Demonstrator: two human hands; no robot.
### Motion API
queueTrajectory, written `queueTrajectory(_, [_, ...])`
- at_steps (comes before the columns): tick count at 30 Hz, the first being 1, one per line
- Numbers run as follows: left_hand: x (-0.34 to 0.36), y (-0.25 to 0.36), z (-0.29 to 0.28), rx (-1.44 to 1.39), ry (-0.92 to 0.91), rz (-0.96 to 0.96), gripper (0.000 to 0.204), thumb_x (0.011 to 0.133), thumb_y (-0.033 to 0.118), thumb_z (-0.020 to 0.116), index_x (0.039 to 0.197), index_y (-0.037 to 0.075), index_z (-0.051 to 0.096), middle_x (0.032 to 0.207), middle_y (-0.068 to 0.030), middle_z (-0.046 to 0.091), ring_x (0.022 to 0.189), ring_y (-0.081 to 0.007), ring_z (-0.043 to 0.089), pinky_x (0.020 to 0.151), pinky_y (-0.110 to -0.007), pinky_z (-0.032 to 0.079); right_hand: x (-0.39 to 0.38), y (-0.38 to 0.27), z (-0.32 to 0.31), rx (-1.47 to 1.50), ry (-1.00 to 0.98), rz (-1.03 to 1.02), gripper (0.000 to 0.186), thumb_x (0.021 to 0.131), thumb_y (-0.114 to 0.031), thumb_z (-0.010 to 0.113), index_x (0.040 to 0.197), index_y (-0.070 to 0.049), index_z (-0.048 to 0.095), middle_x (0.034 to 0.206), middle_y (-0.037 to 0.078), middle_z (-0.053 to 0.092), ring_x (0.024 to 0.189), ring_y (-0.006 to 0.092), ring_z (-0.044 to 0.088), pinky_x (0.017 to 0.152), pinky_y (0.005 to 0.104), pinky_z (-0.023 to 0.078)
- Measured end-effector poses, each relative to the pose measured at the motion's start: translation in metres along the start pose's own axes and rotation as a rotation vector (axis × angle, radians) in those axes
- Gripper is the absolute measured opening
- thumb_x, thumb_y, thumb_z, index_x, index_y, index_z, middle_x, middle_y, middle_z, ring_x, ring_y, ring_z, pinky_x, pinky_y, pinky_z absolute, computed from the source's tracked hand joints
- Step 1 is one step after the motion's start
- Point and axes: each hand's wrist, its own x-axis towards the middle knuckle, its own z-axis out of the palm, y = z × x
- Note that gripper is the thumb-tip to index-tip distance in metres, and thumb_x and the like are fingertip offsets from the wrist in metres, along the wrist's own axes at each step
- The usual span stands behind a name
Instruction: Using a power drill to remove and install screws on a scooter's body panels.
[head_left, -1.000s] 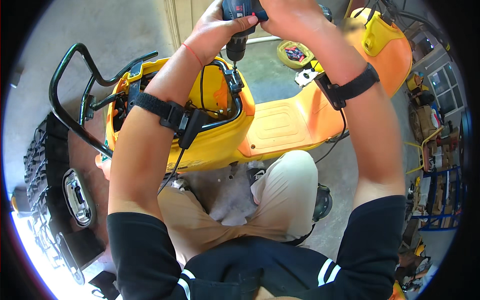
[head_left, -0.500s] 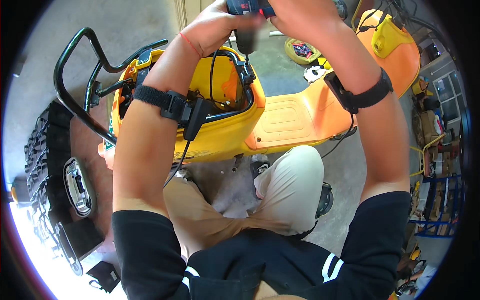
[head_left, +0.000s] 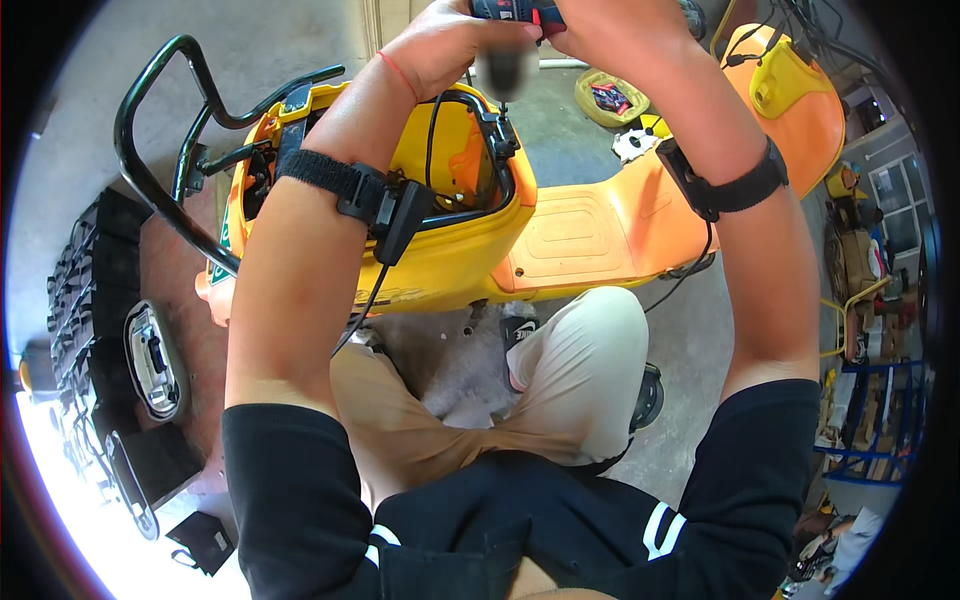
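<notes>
Nearest the camera, a tan-trousered knee (head_left: 585, 370) is set against the yellow-and-orange plastic vehicle body (head_left: 470, 250). Beyond it, a dark power drill with a red trigger (head_left: 515, 15) is gripped by both hands at the top edge: the left hand (head_left: 450, 45) wraps the blurred chuck end, the right hand (head_left: 600, 25) closes round the handle. The drill's long axis points down into the body's open compartment (head_left: 455, 165), directly below the hands. A yellow tray of small parts (head_left: 610, 97) lies farther off on the floor.

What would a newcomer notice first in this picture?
First, the yellow and orange vehicle body across the middle. Above it, at the top edge, the left hand and right hand grip a dark power drill, its chuck blurred. A black knobby tyre lies at the left.
</notes>
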Motion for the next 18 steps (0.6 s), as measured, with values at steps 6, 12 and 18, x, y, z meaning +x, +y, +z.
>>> queueTrajectory(6, [0.005,-0.006,0.007,0.198,0.11,0.035,0.05,0.088,0.017,0.082,0.131,0.008,0.057,0.105,0.0005,0.067,0.089,-0.0103,0.062,0.077,-0.028,0.053,-0.002,0.0,0.005,-0.011,0.035,0.01,0.033,0.073,-0.021,0.075,0.094,0.001,0.063,0.088,0.018,0.07,0.085,0.0326,0.071,0.078,0.0419,0.057])
queueTrajectory(12, [0.011,-0.015,0.005,0.13,0.105,0.124,0.046,0.091,0.016,0.08,0.13,0.008,0.057,0.103,0.0007,0.067,0.088,-0.0096,0.062,0.076,-0.026,0.053,0.0,0.003,0.01,-0.012,0.02,0.024,0.032,0.073,-0.02,0.076,0.094,0.001,0.064,0.087,0.018,0.069,0.086,0.0339,0.071,0.078,0.0432,0.058])
queueTrajectory(18, [0.009,-0.014,-0.002,0.134,0.054,0.102,0.046,0.089,0.016,0.082,0.128,0.01,0.057,0.103,0.0015,0.066,0.088,-0.0095,0.061,0.077,-0.027,0.053,0.001,0.005,0.007,0.065,-0.011,0.039,0.03,0.073,-0.017,0.075,0.095,0.001,0.064,0.089,0.02,0.07,0.087,0.037,0.071,0.078,0.0445,0.058])
